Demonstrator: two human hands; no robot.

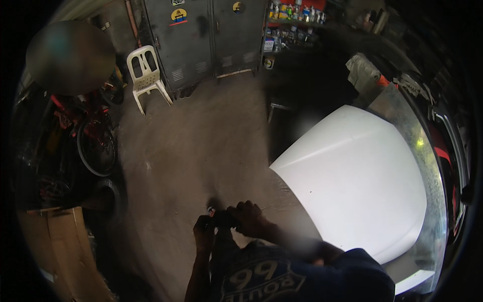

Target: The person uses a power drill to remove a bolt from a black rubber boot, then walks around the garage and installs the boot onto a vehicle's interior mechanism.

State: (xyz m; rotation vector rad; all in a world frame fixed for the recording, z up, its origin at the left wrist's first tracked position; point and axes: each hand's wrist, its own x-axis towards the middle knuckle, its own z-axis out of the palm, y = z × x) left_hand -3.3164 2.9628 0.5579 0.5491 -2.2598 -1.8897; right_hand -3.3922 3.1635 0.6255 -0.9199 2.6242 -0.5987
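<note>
In front of my body, my left hand (204, 230) and my right hand (247, 217) are close together, both with fingers curled. Between them is a dark object (224, 220), too shadowed to make out its kind. A small red and white bit (211, 211) shows at its left end, just above my left hand. To the right of my hands lies a white car hood (357, 181), its pointed corner toward the floor's middle. Neither hand touches the hood.
A cream plastic chair (146, 75) stands by grey metal lockers (186, 45). Shelves with cans and bottles (297, 14) are behind. Left are a bicycle wheel (97, 146), a tire (113, 196) and flattened cardboard (70, 251). A glass pane (427, 151) edges the hood.
</note>
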